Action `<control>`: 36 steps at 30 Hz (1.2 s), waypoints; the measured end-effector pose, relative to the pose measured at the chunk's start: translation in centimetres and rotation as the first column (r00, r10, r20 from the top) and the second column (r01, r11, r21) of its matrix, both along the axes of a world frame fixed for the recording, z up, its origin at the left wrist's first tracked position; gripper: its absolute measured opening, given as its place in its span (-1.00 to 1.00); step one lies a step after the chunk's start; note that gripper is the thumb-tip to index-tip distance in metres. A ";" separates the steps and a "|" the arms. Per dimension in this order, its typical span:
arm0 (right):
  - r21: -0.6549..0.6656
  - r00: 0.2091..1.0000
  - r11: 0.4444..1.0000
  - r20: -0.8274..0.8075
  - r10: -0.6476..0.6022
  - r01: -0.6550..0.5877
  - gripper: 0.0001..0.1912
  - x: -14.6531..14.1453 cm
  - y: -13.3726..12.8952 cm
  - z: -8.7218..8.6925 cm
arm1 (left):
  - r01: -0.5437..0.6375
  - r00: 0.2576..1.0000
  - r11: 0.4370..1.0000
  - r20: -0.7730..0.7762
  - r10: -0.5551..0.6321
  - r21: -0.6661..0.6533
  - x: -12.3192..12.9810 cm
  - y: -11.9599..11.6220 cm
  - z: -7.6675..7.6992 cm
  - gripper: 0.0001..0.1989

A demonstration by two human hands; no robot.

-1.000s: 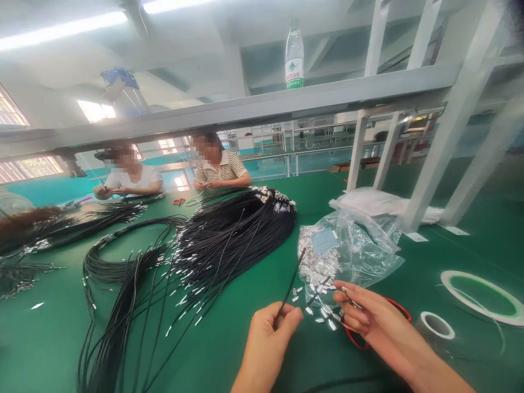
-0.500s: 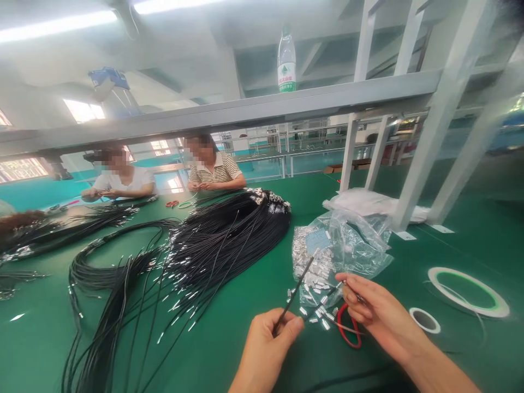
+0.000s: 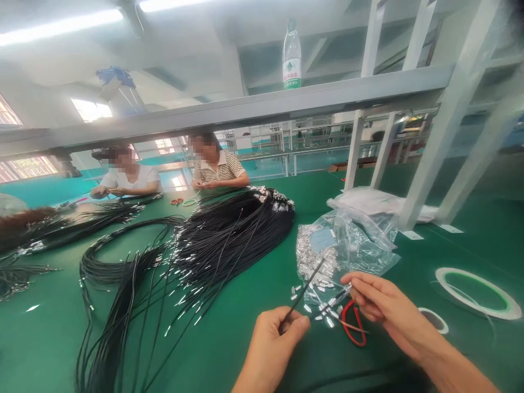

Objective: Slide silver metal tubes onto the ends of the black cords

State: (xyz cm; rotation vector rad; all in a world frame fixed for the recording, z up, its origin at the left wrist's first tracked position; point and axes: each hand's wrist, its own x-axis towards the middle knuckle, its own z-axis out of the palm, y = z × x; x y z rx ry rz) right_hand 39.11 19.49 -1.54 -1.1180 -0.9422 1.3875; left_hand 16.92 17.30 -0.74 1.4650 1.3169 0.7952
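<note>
My left hand [image 3: 280, 333] is closed around a black cable [image 3: 305, 289], with one end sticking up past my thumb. A second length of black cable runs from beside that hand toward my right hand [image 3: 374, 300]. The right thumb and fingers are pinched at this length's silver-tipped end; whether a separate metal piece is between them I cannot tell. Under and beyond my hands lie loose small silver metal pieces [image 3: 323, 308], spilling from a clear plastic bag [image 3: 364, 245]. Red-handled scissors [image 3: 356, 341], their blades partly hidden, rest on the table below my right hand.
A large bundle of black cables [image 3: 245, 234] with silver ends spreads left on the green table [image 3: 229, 355]. Rolls of tape [image 3: 513, 311] lie right. A metal shelf frame [image 3: 245, 106] crosses above, holding a water bottle [image 3: 292, 60]. Two people sit opposite, hands busy.
The whole view has shifted slightly, so most things sit a little further right. My right fingertips have shifted slightly at the cable end; the left hand keeps its hold.
</note>
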 end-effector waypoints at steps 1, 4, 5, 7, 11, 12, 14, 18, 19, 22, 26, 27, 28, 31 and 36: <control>-0.003 1.000 1.000 -0.011 0.002 -0.002 -0.44 0.1 0.0 0.0 | -0.001 1.000 1.000 0.001 0.001 -0.001 0.0 0.0 0.1 -0.62; -0.017 1.000 1.000 -0.023 0.001 -0.001 -0.44 0.4 0.0 0.1 | 0.000 1.000 1.000 0.005 0.000 0.002 0.0 0.1 0.1 -0.62; -0.022 1.000 1.000 -0.020 0.005 -0.005 -0.44 0.4 0.0 0.2 | 0.001 1.000 1.000 0.006 -0.001 0.000 0.0 0.1 0.2 -0.62; -0.024 1.000 1.000 -0.012 0.012 -0.013 -0.44 0.4 -0.1 0.1 | 0.004 1.000 1.000 0.004 -0.004 -0.001 0.0 0.1 0.1 -0.62; -0.015 0.999 0.999 0.017 0.044 -0.044 -0.46 0.3 -0.1 -0.2 | 0.009 1.000 1.000 0.002 -0.009 0.006 -0.1 0.0 0.0 -0.62; -0.009 0.998 0.998 0.025 0.062 -0.062 -0.47 0.3 -0.1 -0.4 | 0.009 1.000 1.000 -0.002 -0.009 0.011 -0.1 0.0 -0.1 -0.62; 0.000 0.993 0.994 0.049 0.111 -0.112 -0.52 0.4 -0.1 -0.6 | 0.010 1.000 1.000 -0.012 -0.010 0.020 -0.1 0.0 -0.1 -0.62; -0.007 0.980 0.985 0.094 0.173 -0.173 -0.58 0.5 -0.2 -0.8 | 0.009 1.000 1.000 -0.024 -0.008 0.020 -0.1 0.0 -0.2 -0.64; -0.009 0.982 0.985 0.076 0.173 -0.173 -0.59 0.4 -0.3 -0.7 | 0.008 1.000 1.000 -0.025 -0.007 0.018 0.0 0.0 -0.2 -0.64; -0.031 0.980 0.979 -0.020 0.200 -0.200 -0.60 -0.3 -0.7 -0.6 | 0.015 1.000 1.000 -0.021 -0.015 0.020 0.1 -0.1 -0.2 -0.65; -0.075 0.957 0.963 -0.155 0.244 -0.257 -0.55 -1.6 -0.9 -0.7 | 0.008 1.000 1.000 -0.011 -0.008 0.022 0.1 -0.2 0.0 -0.68; -0.084 0.955 0.967 -0.197 0.221 -0.241 -0.51 -1.9 -0.9 -0.8 | 0.004 1.000 1.000 -0.003 -0.004 0.022 0.1 -0.2 0.0 -0.68; -0.097 0.952 0.970 -0.235 0.195 -0.223 -0.48 -2.2 -0.9 -0.9 | 0.002 1.000 1.000 0.008 -0.002 0.022 0.1 -0.2 -0.1 -0.68; -0.117 0.937 0.967 -0.298 0.182 -0.225 -0.47 -3.2 -1.2 -1.3 | -0.008 0.999 1.000 0.037 0.007 0.026 0.1 0.0 -0.3 -0.69; -0.097 0.890 0.934 -0.352 0.291 -0.344 -0.61 -4.2 -1.6 -1.9 | -0.027 0.999 0.998 0.044 0.025 0.054 0.0 0.3 -0.6 -0.67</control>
